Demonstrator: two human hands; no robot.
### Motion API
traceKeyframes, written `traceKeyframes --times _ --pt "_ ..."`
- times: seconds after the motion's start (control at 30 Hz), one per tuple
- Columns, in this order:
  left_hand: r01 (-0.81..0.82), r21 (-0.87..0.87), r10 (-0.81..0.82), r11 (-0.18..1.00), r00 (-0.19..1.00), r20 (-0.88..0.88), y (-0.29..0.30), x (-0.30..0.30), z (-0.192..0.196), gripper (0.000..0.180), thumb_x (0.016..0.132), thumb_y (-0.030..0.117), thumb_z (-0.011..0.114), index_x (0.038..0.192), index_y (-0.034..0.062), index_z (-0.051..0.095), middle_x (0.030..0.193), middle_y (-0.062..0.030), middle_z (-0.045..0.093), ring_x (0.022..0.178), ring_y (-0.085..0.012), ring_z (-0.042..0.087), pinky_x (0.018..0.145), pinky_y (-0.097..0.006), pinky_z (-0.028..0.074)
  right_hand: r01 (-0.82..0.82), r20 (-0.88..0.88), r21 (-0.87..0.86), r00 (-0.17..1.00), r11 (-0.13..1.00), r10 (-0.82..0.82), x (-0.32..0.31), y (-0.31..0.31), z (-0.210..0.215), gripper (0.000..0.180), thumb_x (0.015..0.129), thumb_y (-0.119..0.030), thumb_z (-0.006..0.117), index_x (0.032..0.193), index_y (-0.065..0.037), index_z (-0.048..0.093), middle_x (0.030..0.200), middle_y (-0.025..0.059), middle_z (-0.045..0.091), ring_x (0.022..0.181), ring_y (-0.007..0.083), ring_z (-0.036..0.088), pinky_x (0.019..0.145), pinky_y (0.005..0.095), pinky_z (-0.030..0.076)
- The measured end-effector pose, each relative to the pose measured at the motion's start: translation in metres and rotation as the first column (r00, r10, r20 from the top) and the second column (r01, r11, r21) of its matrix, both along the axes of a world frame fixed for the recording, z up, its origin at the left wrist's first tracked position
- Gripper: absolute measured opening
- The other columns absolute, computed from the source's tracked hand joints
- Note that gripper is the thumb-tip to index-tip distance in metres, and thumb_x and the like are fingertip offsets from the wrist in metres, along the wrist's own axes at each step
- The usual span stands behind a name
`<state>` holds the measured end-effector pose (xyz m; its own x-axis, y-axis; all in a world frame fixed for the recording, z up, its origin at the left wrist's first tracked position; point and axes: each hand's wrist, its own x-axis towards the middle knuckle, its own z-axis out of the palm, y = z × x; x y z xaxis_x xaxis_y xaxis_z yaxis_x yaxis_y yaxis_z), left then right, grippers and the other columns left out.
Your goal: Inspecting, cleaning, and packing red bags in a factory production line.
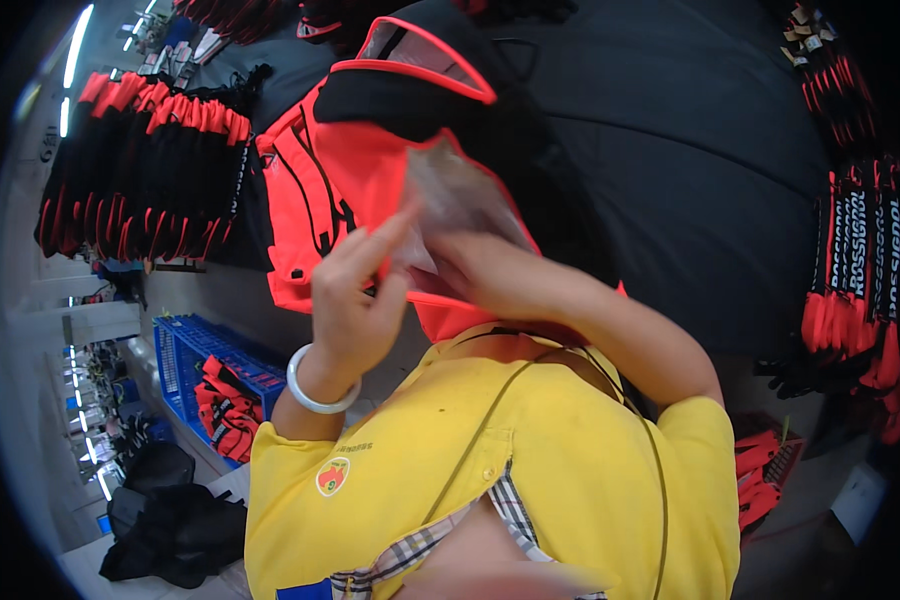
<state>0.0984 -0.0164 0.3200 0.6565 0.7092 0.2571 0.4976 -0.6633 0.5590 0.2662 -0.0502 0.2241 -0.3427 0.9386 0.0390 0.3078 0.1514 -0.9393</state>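
Left hand: the left hand (pixel 355 300) is raised in front of the yellow shirt, wrist ringed by a pale smooth bangle (pixel 315 385); its forefinger and thumb reach up and to the right to pinch the lower edge of a thin, crumpled, translucent plastic film (pixel 450 195).
Right hand: the right hand (pixel 480 265) lies just beside the left, fingers curled around the same film from below and from the right; how tightly they close I cannot tell, since the film covers the fingertips.
Film: it stands above both hands, touching both, its long axis running up and slightly left from the fingers, in front of the red cloth.
Nearer hand: the right, which is partly under the film; the left meets it only at the fingertips.
Behind the film: a red and black fabric bag with red piping (pixel 370 130) lies on the dark bench (pixel 690 150), directly beyond the hands.
Further out: a row of folded black and red bags (pixel 140 170) to the left, bundled red and black straps (pixel 855 270) to the right, a blue slatted plastic crate (pixel 195 360) at lower left.
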Motion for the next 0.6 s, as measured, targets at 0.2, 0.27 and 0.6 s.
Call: traceKeyframes --times 0.2,0.27,0.6 --pt "-0.161 -0.093 0.17 0.983 0.98 0.104 0.007 -0.024 -0.029 0.064 0.071 -0.009 0.052 0.133 0.0068 0.056 0.063 -0.0057 0.035 0.056 -0.0124 0.039 0.056 -0.024 0.037 0.119 -0.191 -0.136 0.971 0.983 -0.144 0.03 -0.084 -0.012 0.033 0.093 -0.008 0.05 0.126 -0.001 0.055 0.111 0.0189 0.064 0.103 0.0351 0.061 0.091 0.0349 0.047" --pt "-0.132 -0.095 0.141 0.987 0.986 0.086 0.002 -0.016 -0.032 0.065 0.071 -0.008 0.052 0.134 0.0073 0.055 0.064 -0.0059 0.034 0.055 -0.0128 0.038 0.055 -0.024 0.036 0.162 0.012 -0.001 0.987 0.987 -0.162 0.026 -0.089 -0.019 0.036 0.09 -0.003 0.048 0.125 -0.001 0.056 0.115 0.0187 0.063 0.102 0.0339 0.063 0.09 0.0349 0.049" --pt "0.052 0.04 -0.051 0.998 0.999 -0.014 -0.034 0.02 -0.037 0.067 0.069 -0.009 0.053 0.133 0.0104 0.057 0.065 -0.0107 0.045 0.051 -0.0206 0.046 0.051 -0.03 0.042 -0.046 -0.131 0.101 0.99 0.994 0.059 -0.015 0.04 -0.016 0.022 0.088 -0.005 0.049 0.104 -0.001 0.062 0.098 0.0218 0.066 0.091 0.0344 0.064 0.076 0.0413 0.049"
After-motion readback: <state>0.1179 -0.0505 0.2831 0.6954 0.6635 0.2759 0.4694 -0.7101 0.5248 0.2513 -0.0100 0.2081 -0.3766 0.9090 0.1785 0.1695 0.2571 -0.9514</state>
